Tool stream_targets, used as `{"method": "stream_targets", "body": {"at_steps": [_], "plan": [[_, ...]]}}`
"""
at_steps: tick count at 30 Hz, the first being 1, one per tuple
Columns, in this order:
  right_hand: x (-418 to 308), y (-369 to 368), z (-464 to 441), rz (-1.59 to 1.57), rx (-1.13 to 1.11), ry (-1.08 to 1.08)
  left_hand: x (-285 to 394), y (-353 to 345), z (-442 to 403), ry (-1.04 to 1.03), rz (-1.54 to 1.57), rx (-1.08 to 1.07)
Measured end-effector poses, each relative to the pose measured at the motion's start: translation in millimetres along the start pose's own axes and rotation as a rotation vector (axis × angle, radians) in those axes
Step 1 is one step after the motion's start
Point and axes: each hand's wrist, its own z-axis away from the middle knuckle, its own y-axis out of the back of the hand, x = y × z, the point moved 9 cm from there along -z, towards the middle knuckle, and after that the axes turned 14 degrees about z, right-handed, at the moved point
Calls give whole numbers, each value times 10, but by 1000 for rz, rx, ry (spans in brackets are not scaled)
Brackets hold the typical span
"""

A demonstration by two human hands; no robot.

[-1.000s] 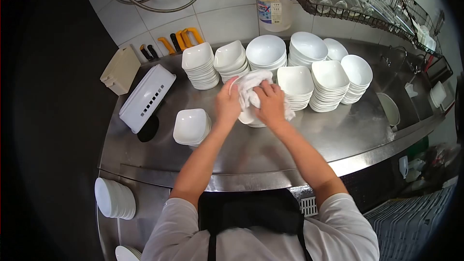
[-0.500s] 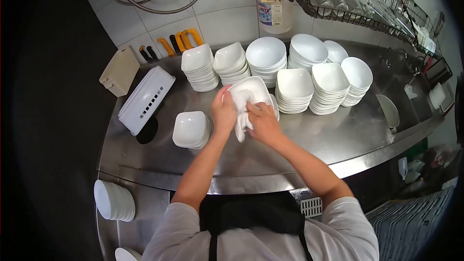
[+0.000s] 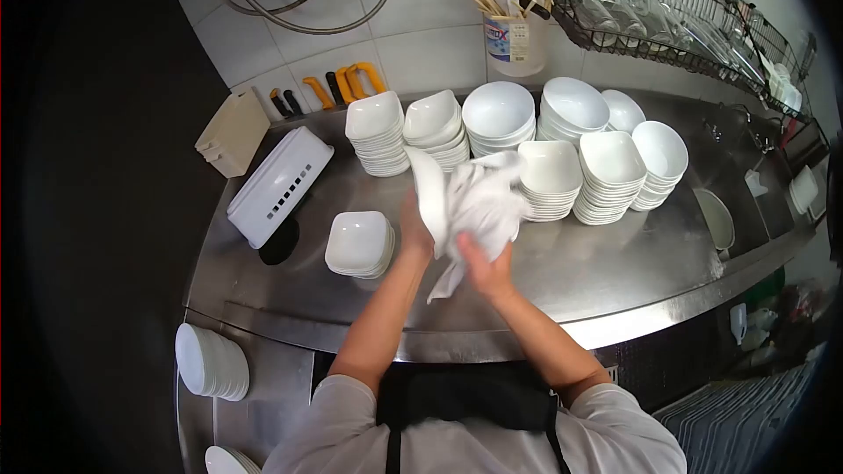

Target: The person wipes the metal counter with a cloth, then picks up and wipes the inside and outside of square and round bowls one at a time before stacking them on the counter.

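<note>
My left hand [image 3: 414, 226] grips a white bowl [image 3: 428, 193], which is tilted on edge above the steel counter. A white cloth [image 3: 485, 202], blurred by motion, is held in my right hand [image 3: 485, 265] just to the right of the bowl; its loose end hangs down between my wrists. The cloth hides part of the bowl's inside and most of my right fingers. Left of my hands, a short stack of square white bowls [image 3: 358, 243] stands on the counter.
Tall stacks of square bowls [image 3: 551, 171] and round bowls [image 3: 498, 111] line the back. An overturned white basket [image 3: 281, 184] lies at left, near orange-handled tools [image 3: 356, 81]. Plates [image 3: 211, 362] stand at lower left. A wire rack [image 3: 650, 44] of glasses hangs upper right.
The bowl has turned from facing up to standing on edge. My right hand has drawn the cloth out of it to the right, and the cloth is spread wider. The view has shifted slightly.
</note>
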Motion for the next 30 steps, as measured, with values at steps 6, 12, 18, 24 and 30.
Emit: {"method": "stream_targets", "body": {"at_steps": [6,12,18,24,30], "plan": [[-289,-99,-589,-136,-249,-9,-618,185,223,360,643,-322],[-144,-151,-43,329,6,95,257,393,-77,-356,-4,201],[-110,-43,-179,184,-21,-114,499,341,60,-379,-327,128],[-293,-388,-261,71,-195,-19,-117,647,77,-209,-92,-173],[-9,-464,173,83,-205,-24,-371,600,197,-1,152,-125]]}}
